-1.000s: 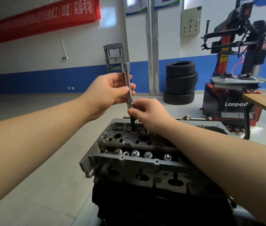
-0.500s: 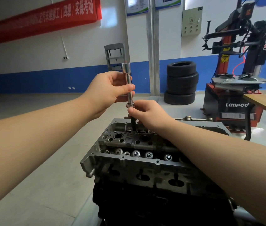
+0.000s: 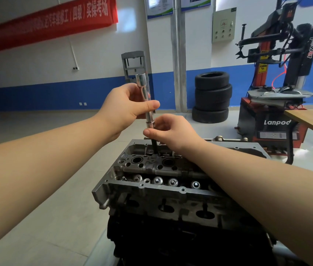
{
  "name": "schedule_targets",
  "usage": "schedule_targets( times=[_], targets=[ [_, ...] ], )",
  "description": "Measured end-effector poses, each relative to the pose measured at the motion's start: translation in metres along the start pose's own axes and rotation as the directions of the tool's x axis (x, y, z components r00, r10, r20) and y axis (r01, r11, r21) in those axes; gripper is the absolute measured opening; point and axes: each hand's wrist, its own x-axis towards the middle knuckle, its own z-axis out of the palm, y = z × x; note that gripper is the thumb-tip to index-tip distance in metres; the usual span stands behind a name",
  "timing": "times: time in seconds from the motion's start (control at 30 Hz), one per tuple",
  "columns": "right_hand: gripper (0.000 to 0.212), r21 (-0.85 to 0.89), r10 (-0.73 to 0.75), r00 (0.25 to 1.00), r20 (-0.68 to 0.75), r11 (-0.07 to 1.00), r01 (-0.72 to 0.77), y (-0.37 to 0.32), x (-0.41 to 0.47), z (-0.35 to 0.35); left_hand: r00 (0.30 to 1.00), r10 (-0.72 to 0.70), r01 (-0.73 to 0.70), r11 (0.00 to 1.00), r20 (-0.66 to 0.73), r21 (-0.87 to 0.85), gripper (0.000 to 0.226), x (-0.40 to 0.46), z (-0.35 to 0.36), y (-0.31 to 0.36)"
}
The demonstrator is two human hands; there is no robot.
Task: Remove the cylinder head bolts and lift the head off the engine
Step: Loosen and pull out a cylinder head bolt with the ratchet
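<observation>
Midway through the bolt stage, by the look of it. Cylinder head (image 3: 151, 191) seated on the dark engine block (image 3: 171, 242), so not lifted. Valve gear laid bare on top, with a row of round shiny caps (image 3: 173, 181) along the near side. How many head bolts are out or in: cannot tell (bores too small and shadowed to read).

Left hand (image 3: 125, 110) wrapped around the upper shaft of a long chrome socket extension (image 3: 145, 98), thumb pressed across the front, fingers closed behind it. Right hand (image 3: 171, 131) pinched with thumb and fingertips at the joint where chrome meets a thin black shank (image 3: 154, 147), just above the head's far end. Whether that black piece is a bit or a bolt coming up out of its hole: unclear.

Long axis of the tool near vertical, tilted slightly, top leaning left and away. Open square-drive end pointing up, no ratchet fitted; black tip pointing down into the far-left corner region of the head.

Left to do, judging from this: finish withdrawing bolts, then the lift itself. Behind, well apart: stacked tyres (image 3: 211, 96) and a tyre changer (image 3: 272, 104).
</observation>
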Motion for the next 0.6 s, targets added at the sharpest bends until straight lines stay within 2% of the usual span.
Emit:
schedule_targets(
  times=[0.07, 0.13, 0.2, 0.27, 0.33, 0.43, 0.5, 0.6],
  targets=[
    [0.024, -0.056, -0.023, 0.999, -0.034, 0.998, 0.021, 0.0003, -0.0003, -0.0005, 0.994, 0.005, 0.001, 0.998, 0.107, -0.06, 0.024, -0.0014, 0.0012, 0.0006],
    [0.018, -0.067, -0.044, 0.999, 0.002, 0.997, 0.044, 0.0004, -0.0011, -0.0019, 0.985, -0.013, 0.039, 0.988, 0.171, -0.152, 0.028, -0.0021, 0.0024, 0.0005],
    [0.018, -0.002, -0.029, 0.998, 0.05, 1.0, 0.029, 0.0, -0.0022, -0.0028, 0.992, -0.028, 0.049, 0.985, 0.123, -0.167, 0.026, -0.0018, 0.0022, 0.0006],
    [0.015, 0.077, 0.0, 0.995, 0.101, 0.997, -0.008, -0.0018, -0.0034, -0.0029, 0.999, -0.025, 0.028, 0.996, 0.035, -0.089, 0.024, -0.0003, 0.001, -0.0003],
    [0.013, 0.081, 0.007, 0.994, 0.111, 0.997, -0.016, -0.0037, -0.0036, -0.001, 1.0, -0.004, 0.004, 1.0, -0.017, 0.007, 0.027, 0.0011, 0.0002, -0.0008],
    [0.017, -0.035, -0.035, 0.999, 0.034, 0.999, 0.036, -0.0026, -0.003, -0.0004, 0.995, 0.006, -0.004, 1.0, 0.095, -0.02, 0.024, 0.0006, 0.0021, -0.0003],
    [0.012, -0.016, -0.052, 0.996, 0.068, 0.998, 0.053, -0.0025, -0.0036, -0.0023, 0.985, -0.012, 0.033, 0.992, 0.169, -0.12, 0.028, -0.0009, 0.0041, -0.0002],
    [0.016, 0.065, -0.028, 0.992, 0.119, 0.998, 0.02, -0.0038, -0.0051, -0.0024, 0.996, -0.017, 0.028, 0.992, 0.09, -0.123, 0.025, -0.0012, 0.0026, 0.001]
  ],
)
